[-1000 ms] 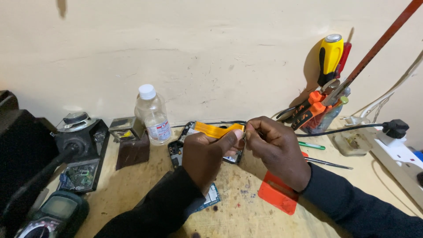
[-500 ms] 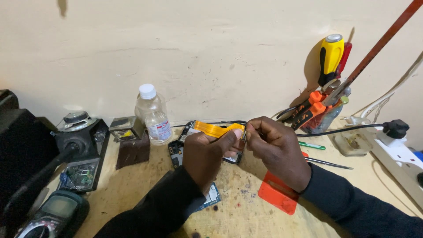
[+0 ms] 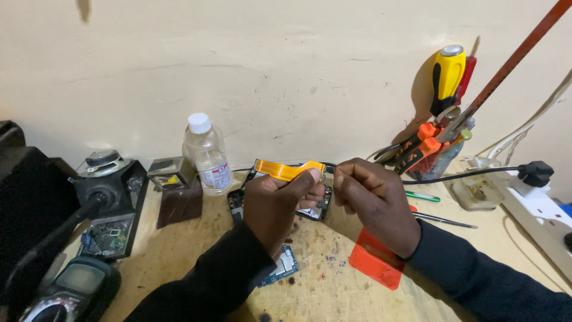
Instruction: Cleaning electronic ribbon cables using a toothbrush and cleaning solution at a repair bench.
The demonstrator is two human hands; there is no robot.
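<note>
My left hand (image 3: 280,206) pinches an orange flex ribbon cable (image 3: 285,170) between thumb and fingers, holding it raised over the bench. My right hand (image 3: 375,203) is closed into a fist right beside the cable's right end; whether it grips the tip of the cable or a small tool I cannot tell. Below the hands lies an opened phone body (image 3: 238,203) with its circuit parts exposed. A small blue circuit board (image 3: 285,267) lies under my left forearm.
A clear plastic bottle (image 3: 205,155) stands at the back left. Speaker parts (image 3: 107,173) and a multimeter (image 3: 74,289) sit left. A tool holder with screwdrivers and pliers (image 3: 438,131) stands back right, a white power strip (image 3: 545,209) at right, an orange-red pad (image 3: 375,262) near my right wrist.
</note>
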